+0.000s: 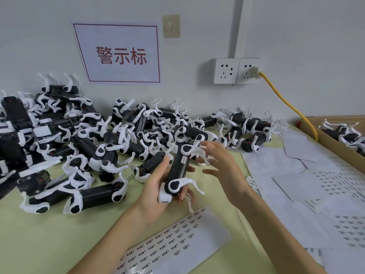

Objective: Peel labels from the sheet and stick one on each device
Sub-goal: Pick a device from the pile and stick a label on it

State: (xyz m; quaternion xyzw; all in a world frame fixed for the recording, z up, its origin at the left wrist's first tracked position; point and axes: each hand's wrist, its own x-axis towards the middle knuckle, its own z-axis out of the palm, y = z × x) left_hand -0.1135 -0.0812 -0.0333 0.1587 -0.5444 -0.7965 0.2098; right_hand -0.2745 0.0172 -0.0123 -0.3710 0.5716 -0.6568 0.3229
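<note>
Label sheet [173, 244] flat before hands; left hand [156, 186] grips labelled device [175, 175]; right hand [223, 165] spread, empty, just beside it.

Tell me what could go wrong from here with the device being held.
The device in the left hand already bears a label; set down by the pile, it might get mixed in with the rest.
The open right hand is near its thin white legs, which could snag.
The left forearm lies over the label sheet and may drag it.
</note>
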